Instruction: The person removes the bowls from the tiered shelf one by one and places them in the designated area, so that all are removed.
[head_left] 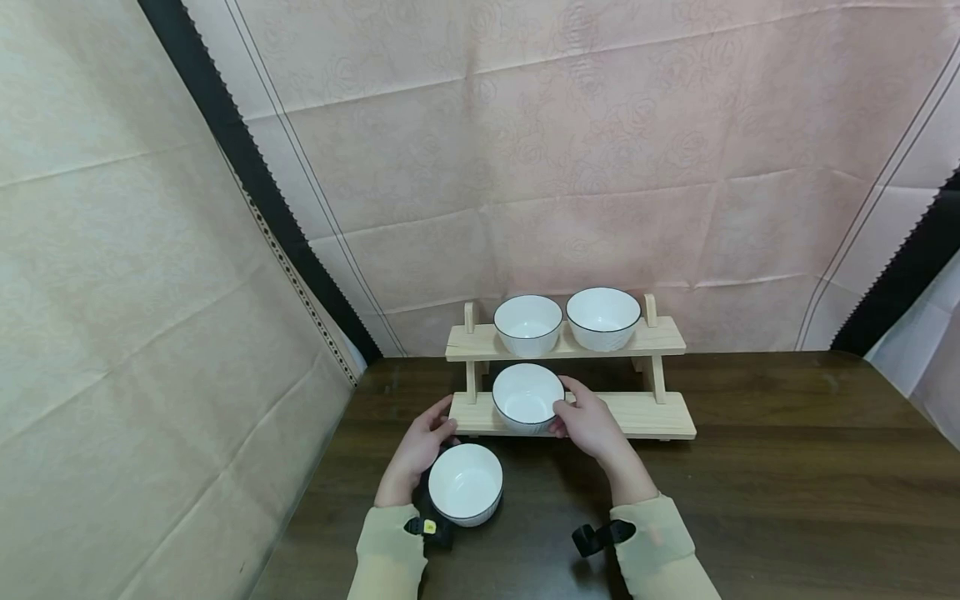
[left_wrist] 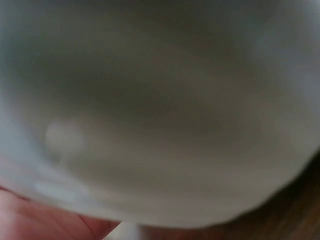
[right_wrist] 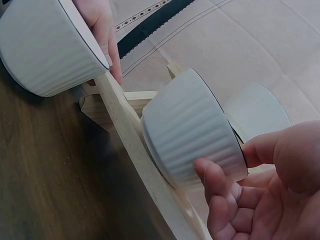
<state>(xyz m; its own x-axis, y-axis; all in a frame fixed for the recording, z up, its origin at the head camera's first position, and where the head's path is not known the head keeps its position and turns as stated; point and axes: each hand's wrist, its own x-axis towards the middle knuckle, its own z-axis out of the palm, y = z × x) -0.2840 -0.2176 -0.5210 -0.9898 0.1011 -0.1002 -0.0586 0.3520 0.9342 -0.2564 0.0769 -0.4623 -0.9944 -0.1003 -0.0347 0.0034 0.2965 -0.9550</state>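
Around 8 o'clock from the middle of the wooden stand, going by the head view, the end of the lower shelf is gripped by the left hand, thumb and fingers partly bent about it, so it's probably being steadied. Between 7 and 8, the front bowl is parked on the dark table, just beside that hand and apparently not held; that's the one bit of shelving clearly left to be done. At 8 but closer in, the lower bowl is upright at the lower shelf, so call it nearly done, though whether its weight is fully taken by the wood can't be told. Above it, toward 10 or 11, the upper-left bowl is sorted, set on the upper shelf. At 5, the lower bowl's right side is pinched between thumb and fingers by the right hand, not let go yet. Toward 1, the upper-right bowl is sorted too, untouched beside its neighbour.
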